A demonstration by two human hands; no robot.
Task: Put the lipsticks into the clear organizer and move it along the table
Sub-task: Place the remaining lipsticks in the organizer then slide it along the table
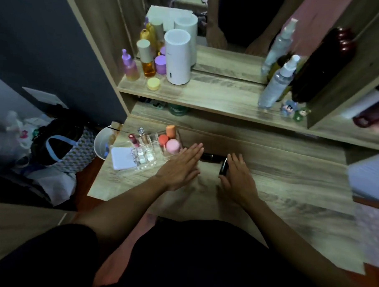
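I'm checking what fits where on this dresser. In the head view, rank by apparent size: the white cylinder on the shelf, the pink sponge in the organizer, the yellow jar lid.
1. White cylinder, clearly largest.
2. Pink sponge.
3. Yellow jar lid, only slightly smaller and farther away, so that gap is unsure.

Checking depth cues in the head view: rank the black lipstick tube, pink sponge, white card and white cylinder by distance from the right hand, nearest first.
From the right hand:
1. Black lipstick tube, right beside its thumb side; contact unclear.
2. Pink sponge, to its left, in the clear organizer.
3. White card, at the organizer's far left end.
4. White cylinder, up on the shelf behind.
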